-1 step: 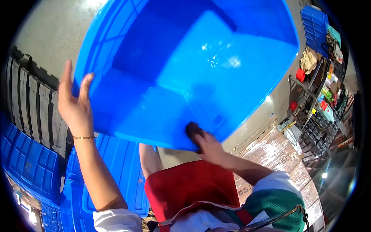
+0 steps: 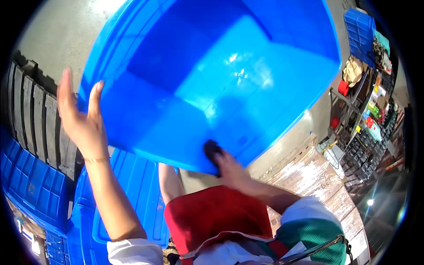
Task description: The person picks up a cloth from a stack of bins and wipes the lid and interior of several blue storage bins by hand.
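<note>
Glossy, smooth blue plastic on the big tub (image 2: 212, 79), with bright glints on its wet-looking inner floor; a dark, matt, rough-looking pad (image 2: 213, 149) pressed to its near wall under the right hand (image 2: 232, 170). Ribbed blue plastic on the crates (image 2: 39, 190) at near left, dull black ridged plastic on the stack (image 2: 37, 119) beside them. Worn, pale, rough wood on the pallet (image 2: 309, 176) at right, matt grey concrete floor (image 2: 57, 35) far left.

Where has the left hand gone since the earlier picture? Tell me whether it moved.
No. The left hand still presses open-palmed on the blue tub's left rim, at the same spot beside the black crates.
</note>
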Available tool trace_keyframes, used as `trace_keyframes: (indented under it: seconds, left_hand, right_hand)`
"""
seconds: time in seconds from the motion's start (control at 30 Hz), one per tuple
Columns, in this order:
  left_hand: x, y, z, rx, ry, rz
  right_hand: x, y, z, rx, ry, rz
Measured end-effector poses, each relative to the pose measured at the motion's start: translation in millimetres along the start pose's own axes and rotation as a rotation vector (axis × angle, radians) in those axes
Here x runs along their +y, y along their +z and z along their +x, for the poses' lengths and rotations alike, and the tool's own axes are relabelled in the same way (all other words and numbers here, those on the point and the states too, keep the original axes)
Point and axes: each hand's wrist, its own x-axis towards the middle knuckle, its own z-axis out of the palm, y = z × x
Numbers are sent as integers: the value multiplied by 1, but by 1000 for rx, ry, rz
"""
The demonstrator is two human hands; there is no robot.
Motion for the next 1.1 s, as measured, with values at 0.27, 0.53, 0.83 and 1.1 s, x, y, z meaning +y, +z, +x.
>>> trace_keyframes:
  seconds: [0.27, 0.53, 0.83, 1.1]
  left_hand:
    - [32, -7, -215, -214, -668, -558]
    - [6, -3, -222, -246, -758, -561]
    - [17, -1, -223, -170, -857, -291]
    - [19, 0, -220, -110, -859, -107]
  right_hand:
    - [-118, 36, 51, -128, -238, 304]
    - [32, -53, 64, -277, -312, -184]
    - [150, 39, 170, -43, -330, -5]
    - [8, 116, 252, -96, -531, 134]
